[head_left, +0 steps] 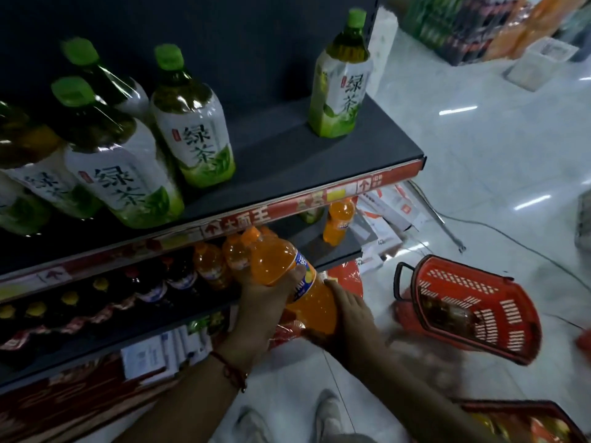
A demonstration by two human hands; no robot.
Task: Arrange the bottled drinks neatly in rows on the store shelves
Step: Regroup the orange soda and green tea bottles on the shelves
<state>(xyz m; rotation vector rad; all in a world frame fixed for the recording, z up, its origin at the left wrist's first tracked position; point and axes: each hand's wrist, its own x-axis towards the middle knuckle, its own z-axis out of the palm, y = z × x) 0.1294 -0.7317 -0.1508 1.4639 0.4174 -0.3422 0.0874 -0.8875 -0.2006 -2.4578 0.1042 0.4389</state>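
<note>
Holding: both hands are on one orange bottle (pixel 287 276), tipped with its cap toward the shelf.
Left hand (pixel 262 302): the fingers curl round the middle of the orange bottle, at its blue label. A red string is on this wrist.
Right hand (pixel 348 311): it rests on the lower end of the same bottle. I cannot tell how far its fingers wrap round it.
Where the bottle is: in the air, just in front of the lower shelf (pixel 329 247), near other orange bottles (pixel 211 266) standing there.
Lone orange bottle (pixel 339 222): it stands alone, farther right on the lower shelf.
Dark bottles (pixel 150 282): they stand in a row to the left of the orange ones, some with red caps and some with yellow caps.
Top shelf (pixel 287 161): green tea bottles (pixel 192 123) with green caps stand in a bunch on the left.
Lone tea bottle (pixel 342 81): it stands alone at the right end, well apart from the bunch.
Floor: a red basket (pixel 473 308) leans over on the white tiles, to the right of the hands, with a dark bottle inside.
</note>
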